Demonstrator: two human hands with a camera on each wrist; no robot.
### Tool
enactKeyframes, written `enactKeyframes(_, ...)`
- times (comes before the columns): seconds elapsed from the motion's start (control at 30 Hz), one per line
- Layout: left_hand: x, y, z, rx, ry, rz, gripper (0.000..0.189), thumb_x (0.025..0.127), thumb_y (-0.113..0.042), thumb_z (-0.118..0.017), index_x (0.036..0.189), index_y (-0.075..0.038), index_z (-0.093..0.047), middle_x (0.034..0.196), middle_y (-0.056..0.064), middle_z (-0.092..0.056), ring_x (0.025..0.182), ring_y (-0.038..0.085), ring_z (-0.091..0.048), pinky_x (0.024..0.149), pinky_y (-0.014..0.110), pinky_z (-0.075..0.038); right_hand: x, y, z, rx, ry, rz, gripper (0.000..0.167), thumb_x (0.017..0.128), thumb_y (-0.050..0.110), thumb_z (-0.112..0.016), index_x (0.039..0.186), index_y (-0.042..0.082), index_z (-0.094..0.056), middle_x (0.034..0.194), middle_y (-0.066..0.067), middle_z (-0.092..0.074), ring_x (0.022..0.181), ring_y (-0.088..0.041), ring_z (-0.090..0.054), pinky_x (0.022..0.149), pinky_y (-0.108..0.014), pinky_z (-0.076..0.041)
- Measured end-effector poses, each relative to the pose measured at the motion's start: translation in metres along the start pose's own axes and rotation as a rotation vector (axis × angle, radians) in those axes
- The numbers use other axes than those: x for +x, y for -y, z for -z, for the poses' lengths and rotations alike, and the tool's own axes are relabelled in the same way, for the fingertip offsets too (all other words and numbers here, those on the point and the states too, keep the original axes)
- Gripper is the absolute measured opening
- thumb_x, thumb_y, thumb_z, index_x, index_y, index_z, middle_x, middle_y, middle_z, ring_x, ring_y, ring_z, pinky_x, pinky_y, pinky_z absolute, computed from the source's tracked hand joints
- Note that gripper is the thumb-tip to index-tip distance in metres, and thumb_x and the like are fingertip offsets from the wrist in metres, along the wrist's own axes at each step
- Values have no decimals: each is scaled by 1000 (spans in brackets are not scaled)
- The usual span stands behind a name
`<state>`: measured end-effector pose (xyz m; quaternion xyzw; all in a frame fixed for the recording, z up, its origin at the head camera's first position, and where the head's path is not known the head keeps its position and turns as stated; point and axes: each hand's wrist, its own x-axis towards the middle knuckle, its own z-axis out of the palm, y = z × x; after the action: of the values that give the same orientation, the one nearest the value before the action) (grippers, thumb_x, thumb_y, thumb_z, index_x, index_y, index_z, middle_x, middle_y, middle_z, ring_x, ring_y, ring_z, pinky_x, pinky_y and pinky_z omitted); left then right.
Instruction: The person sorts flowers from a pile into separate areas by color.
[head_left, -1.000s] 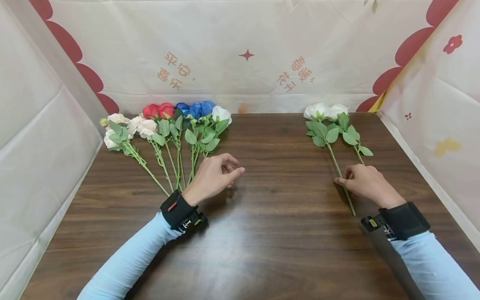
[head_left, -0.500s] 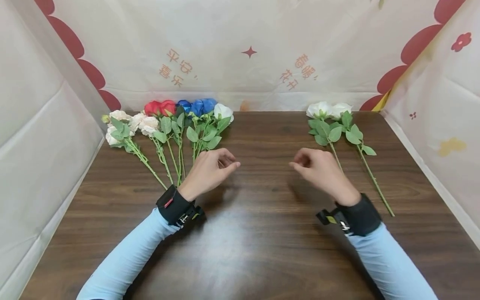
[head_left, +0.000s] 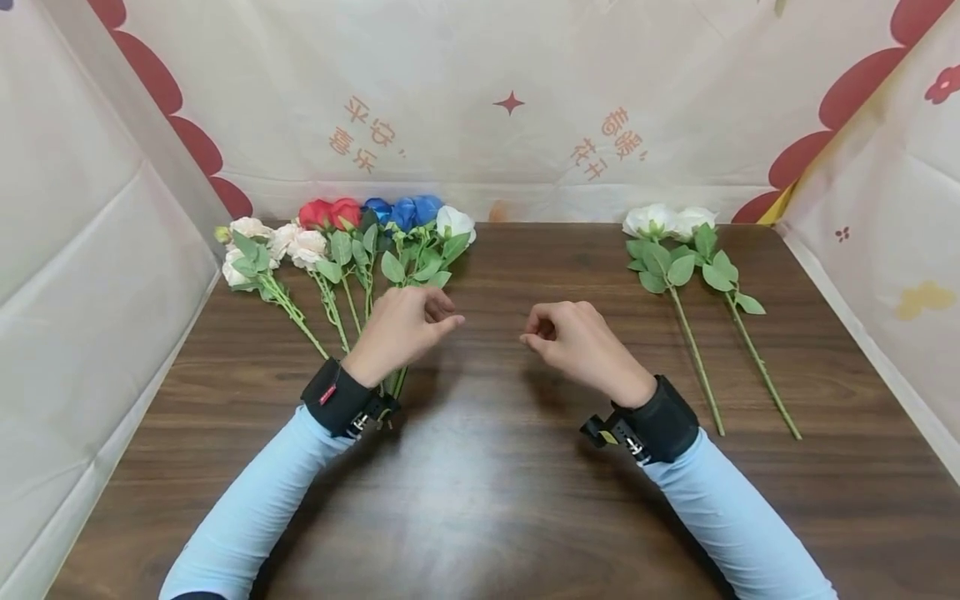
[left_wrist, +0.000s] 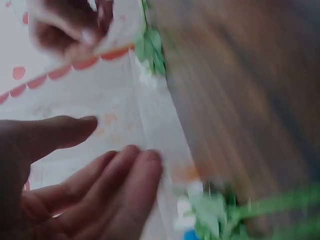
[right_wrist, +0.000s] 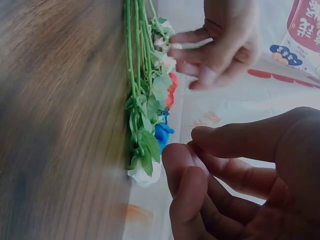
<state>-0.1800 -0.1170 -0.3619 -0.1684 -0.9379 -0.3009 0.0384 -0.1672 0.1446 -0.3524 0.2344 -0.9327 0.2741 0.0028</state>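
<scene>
My left hand (head_left: 401,329) hovers over the stems of the left-hand flower group, fingers relaxed and bent, with nothing held. Across from it, my right hand (head_left: 573,342) is above the middle of the table, thumb close to the loosely curled fingertips and nothing visible between them. Pale cream flowers (head_left: 306,248), red roses (head_left: 330,214), blue roses (head_left: 403,214) and one white rose (head_left: 454,223) make up the left group. Part of its stems is hidden under my left hand and wrist. To the right lie two white roses (head_left: 647,220) with green stems, side by side and apart from both hands.
The dark wooden table (head_left: 480,500) carries all the flowers, their heads along its far edge. A pale printed cloth (head_left: 435,83) stands upright behind it, with white cloth walls (head_left: 82,233) on both sides.
My right hand has let go of a white rose's stem at the right and moved left toward the middle. My left hand has shifted slightly left. The head view has shifted slightly.
</scene>
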Motion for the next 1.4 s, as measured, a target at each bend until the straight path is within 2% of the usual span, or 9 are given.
enactKeyframes(0.13, 3, 23, 8, 77, 75, 130, 23, 93, -33, -77, 93, -10, -80, 72, 4, -76, 65, 21, -71, 69, 38, -54, 1, -2, 0, 9, 4, -10, 8, 94, 12, -73, 86, 11, -75, 76, 0, -72, 64, -12, -61, 62, -29, -47)
enactKeyframes(0.27, 6, 39, 6, 93, 172, 230, 38, 94, -33, -76, 63, -10, -73, 44, 0, -56, 45, 18, -61, 57, 32, -47, 2, -3, -2, 10, 11, -10, 9, 94, 13, -73, 85, 12, -75, 76, 0, -72, 66, -12, -61, 63, -29, -48)
enactKeyframes(0.37, 8, 43, 0, 147, 188, 231, 51, 91, -32, -79, 48, -15, -57, 43, -6, -43, 44, 16, -53, 51, 30, -40, 2, -4, -3, 10, 13, -15, 9, 94, 13, -74, 85, 13, -74, 76, 0, -72, 67, -11, -62, 64, -29, -49)
enactKeyframes(0.5, 10, 46, -8, 205, 154, 201, 51, 87, -22, -77, 49, -18, -43, 50, -5, -35, 50, 19, -47, 50, 32, -37, 1, -6, -4, 14, 13, -24, 9, 94, 13, -73, 85, 13, -74, 77, 0, -73, 67, -11, -63, 64, -29, -49)
enactKeyframes(0.8, 8, 47, -10, 114, 158, 165, 57, 88, -17, -74, 41, -19, -42, 39, -8, -33, 37, 11, -37, 49, 28, -31, 1, -10, -6, 16, 28, -35, 8, 95, 13, -72, 87, 12, -74, 79, -1, -73, 69, -12, -63, 65, -29, -49)
enactKeyframes(0.93, 6, 38, -2, 36, 184, 171, 47, 92, -17, -72, 47, -15, -58, 40, -7, -52, 42, 10, -58, 68, 33, -50, 1, -12, -7, 22, 35, -48, 8, 95, 13, -71, 88, 12, -74, 79, -1, -73, 69, -12, -64, 65, -29, -50)
enactKeyframes(1.03, 3, 26, 8, -19, 198, 185, 23, 93, -19, -71, 72, -11, -76, 54, -3, -69, 53, 13, -71, 92, 42, -55, 1, -13, -6, 32, 42, -47, 8, 96, 14, -71, 88, 12, -74, 79, -1, -73, 69, -12, -63, 64, -29, -49)
enactKeyframes(1.17, -1, 8, 22, -81, 164, 181, 14, 92, -19, -72, 99, -8, -77, 76, 3, -78, 57, 16, -74, 91, 43, -56, 1, -11, -3, 79, 65, -41, 8, 96, 15, -71, 91, 9, -75, 78, -3, -72, 67, -13, -61, 62, -28, -48)
enactKeyframes(1.4, -5, -8, 29, -237, 154, 164, 16, 94, -17, -73, 104, -6, -74, 85, 8, -79, 59, 21, -75, 80, 38, -61, -1, -5, -1, 121, 75, -34, 9, 97, 15, -71, 92, 8, -75, 78, -5, -72, 65, -12, -60, 60, -27, -46)
